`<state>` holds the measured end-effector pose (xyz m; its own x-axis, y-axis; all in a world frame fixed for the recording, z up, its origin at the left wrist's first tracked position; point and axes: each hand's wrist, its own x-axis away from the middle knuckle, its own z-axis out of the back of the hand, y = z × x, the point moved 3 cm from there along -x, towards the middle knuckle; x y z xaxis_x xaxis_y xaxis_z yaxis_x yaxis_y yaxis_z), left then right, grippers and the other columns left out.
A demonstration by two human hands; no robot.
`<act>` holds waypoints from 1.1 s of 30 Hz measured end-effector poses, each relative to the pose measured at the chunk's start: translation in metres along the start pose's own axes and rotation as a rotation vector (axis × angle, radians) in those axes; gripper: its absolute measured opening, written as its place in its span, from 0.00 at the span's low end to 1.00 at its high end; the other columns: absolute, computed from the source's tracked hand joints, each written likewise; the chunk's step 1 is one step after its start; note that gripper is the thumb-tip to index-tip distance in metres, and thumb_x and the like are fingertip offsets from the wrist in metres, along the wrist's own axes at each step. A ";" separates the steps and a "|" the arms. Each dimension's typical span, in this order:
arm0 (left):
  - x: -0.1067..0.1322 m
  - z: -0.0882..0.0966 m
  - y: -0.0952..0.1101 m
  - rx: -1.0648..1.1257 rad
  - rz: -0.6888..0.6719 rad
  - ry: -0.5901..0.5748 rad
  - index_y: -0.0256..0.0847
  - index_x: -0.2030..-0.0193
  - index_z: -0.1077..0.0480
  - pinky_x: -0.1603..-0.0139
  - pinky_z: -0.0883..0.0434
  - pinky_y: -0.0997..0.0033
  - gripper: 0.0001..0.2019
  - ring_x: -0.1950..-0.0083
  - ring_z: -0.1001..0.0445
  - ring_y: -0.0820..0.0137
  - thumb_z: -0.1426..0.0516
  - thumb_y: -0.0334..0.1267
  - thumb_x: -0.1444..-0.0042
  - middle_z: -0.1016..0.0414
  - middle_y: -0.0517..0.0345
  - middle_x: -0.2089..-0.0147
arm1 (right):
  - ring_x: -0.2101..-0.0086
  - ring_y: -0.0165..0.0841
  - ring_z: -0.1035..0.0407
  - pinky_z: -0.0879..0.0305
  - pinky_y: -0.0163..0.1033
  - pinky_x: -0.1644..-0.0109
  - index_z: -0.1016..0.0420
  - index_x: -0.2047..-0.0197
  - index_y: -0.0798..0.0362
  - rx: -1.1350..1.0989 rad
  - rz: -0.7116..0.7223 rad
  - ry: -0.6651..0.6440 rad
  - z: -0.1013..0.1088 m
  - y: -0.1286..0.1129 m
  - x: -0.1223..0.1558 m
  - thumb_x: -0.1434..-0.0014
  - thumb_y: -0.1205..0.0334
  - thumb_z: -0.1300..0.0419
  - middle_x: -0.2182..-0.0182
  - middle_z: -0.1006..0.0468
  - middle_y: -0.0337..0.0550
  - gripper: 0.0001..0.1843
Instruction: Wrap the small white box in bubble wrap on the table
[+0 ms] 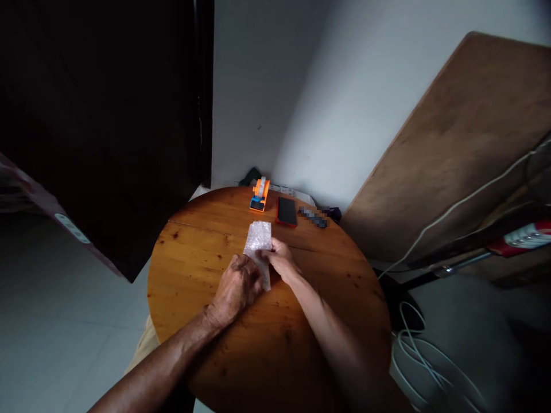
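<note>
A piece of clear bubble wrap [259, 234], folded into a narrow rectangle, lies over the middle of the round wooden table [193, 275]. My left hand [239, 285] grips its near left edge with curled fingers. From the other side, my right hand [282, 259] pinches the right edge, thumb lying across the wrap. Whether anything is inside the wrap I cannot make out. Beyond it stands an orange tape dispenser [266, 189] with a roll of tape. To its right lies a dark-screened phone [286, 211] with a red edge.
A blurred-out dark object [313, 217] rests near the table's far right edge, where papers [297, 193] lie against the wall. A dark door [107, 115] stands at left. A wooden board [451, 126] leans at right, above a coiled white cable [424, 355] on the floor.
</note>
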<state>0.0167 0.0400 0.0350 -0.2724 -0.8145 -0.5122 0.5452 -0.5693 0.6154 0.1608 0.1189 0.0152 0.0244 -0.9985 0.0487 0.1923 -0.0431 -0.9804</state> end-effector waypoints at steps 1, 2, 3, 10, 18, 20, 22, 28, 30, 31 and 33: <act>0.000 -0.001 0.000 0.007 -0.001 -0.005 0.41 0.67 0.28 0.56 0.28 0.57 0.04 0.62 0.31 0.61 0.44 0.31 0.43 0.27 0.50 0.65 | 0.77 0.27 0.37 0.41 0.31 0.74 0.28 0.69 0.53 0.023 0.024 0.010 0.000 0.001 0.000 0.60 0.61 0.34 0.78 0.26 0.32 0.12; 0.001 -0.002 -0.001 0.009 -0.004 -0.008 0.41 0.66 0.28 0.55 0.28 0.55 0.05 0.62 0.30 0.61 0.44 0.31 0.43 0.27 0.50 0.64 | 0.77 0.27 0.38 0.43 0.31 0.74 0.28 0.71 0.53 0.051 0.045 0.019 -0.001 0.002 0.000 0.59 0.60 0.34 0.79 0.28 0.32 0.11; 0.002 -0.002 -0.002 0.004 -0.004 -0.005 0.41 0.64 0.27 0.54 0.28 0.54 0.05 0.62 0.30 0.60 0.44 0.30 0.43 0.26 0.49 0.64 | 0.77 0.27 0.39 0.44 0.31 0.75 0.28 0.72 0.53 0.074 0.062 0.024 -0.001 0.002 -0.001 0.59 0.60 0.35 0.79 0.29 0.31 0.10; 0.006 -0.008 -0.005 -0.097 -0.014 0.002 0.43 0.55 0.24 0.57 0.27 0.60 0.10 0.59 0.29 0.60 0.44 0.33 0.41 0.26 0.49 0.60 | 0.76 0.27 0.40 0.45 0.31 0.74 0.29 0.74 0.53 0.143 0.127 0.078 0.001 -0.002 0.002 0.58 0.61 0.37 0.79 0.30 0.33 0.07; 0.005 -0.007 -0.004 -0.031 0.016 0.047 0.41 0.58 0.23 0.58 0.27 0.64 0.08 0.60 0.29 0.63 0.44 0.35 0.41 0.26 0.50 0.61 | 0.73 0.31 0.34 0.37 0.35 0.68 0.24 0.69 0.56 0.075 0.158 -0.108 0.009 -0.015 0.015 0.54 0.56 0.35 0.75 0.24 0.38 0.12; 0.004 -0.005 -0.003 -0.007 0.015 0.038 0.41 0.59 0.23 0.57 0.28 0.64 0.08 0.59 0.29 0.63 0.44 0.35 0.40 0.26 0.50 0.60 | 0.71 0.32 0.32 0.36 0.36 0.65 0.23 0.68 0.55 0.118 0.199 -0.176 0.012 -0.022 0.021 0.52 0.59 0.37 0.73 0.22 0.39 0.09; 0.005 -0.005 -0.002 0.008 0.015 0.023 0.42 0.59 0.23 0.55 0.29 0.64 0.08 0.57 0.29 0.63 0.44 0.35 0.39 0.25 0.50 0.59 | 0.70 0.33 0.31 0.35 0.37 0.64 0.22 0.68 0.54 0.155 0.252 -0.214 0.015 -0.027 0.028 0.51 0.62 0.39 0.72 0.22 0.38 0.07; 0.012 -0.001 -0.009 -0.221 0.154 0.123 0.39 0.60 0.30 0.53 0.29 0.56 0.08 0.56 0.29 0.58 0.40 0.39 0.44 0.28 0.49 0.60 | 0.73 0.32 0.32 0.37 0.36 0.67 0.24 0.72 0.53 0.288 0.373 -0.153 0.016 -0.029 0.048 0.48 0.65 0.40 0.74 0.23 0.37 0.04; 0.014 0.000 -0.014 -0.221 0.194 0.178 0.38 0.54 0.32 0.51 0.29 0.54 0.15 0.54 0.29 0.56 0.38 0.40 0.47 0.29 0.47 0.56 | 0.70 0.33 0.28 0.34 0.36 0.64 0.23 0.70 0.52 0.303 0.427 -0.149 0.016 -0.028 0.055 0.47 0.66 0.40 0.72 0.21 0.38 0.04; 0.014 0.000 -0.017 -0.196 0.197 0.194 0.38 0.49 0.33 0.49 0.29 0.53 0.21 0.51 0.29 0.55 0.37 0.40 0.49 0.29 0.46 0.53 | 0.67 0.34 0.27 0.32 0.37 0.61 0.23 0.68 0.52 0.305 0.460 -0.155 0.016 -0.028 0.059 0.47 0.67 0.41 0.68 0.20 0.39 0.05; 0.012 -0.001 -0.022 -0.113 0.166 0.184 0.37 0.41 0.37 0.44 0.31 0.52 0.30 0.44 0.31 0.53 0.36 0.37 0.51 0.32 0.42 0.44 | 0.60 0.36 0.24 0.31 0.40 0.53 0.22 0.64 0.51 0.308 0.526 -0.176 0.017 -0.024 0.067 0.45 0.67 0.41 0.60 0.19 0.41 0.07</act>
<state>0.0026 0.0423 0.0146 -0.0287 -0.8558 -0.5165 0.6582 -0.4051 0.6346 0.1742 0.0532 0.0451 0.3485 -0.8618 -0.3686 0.3838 0.4900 -0.7827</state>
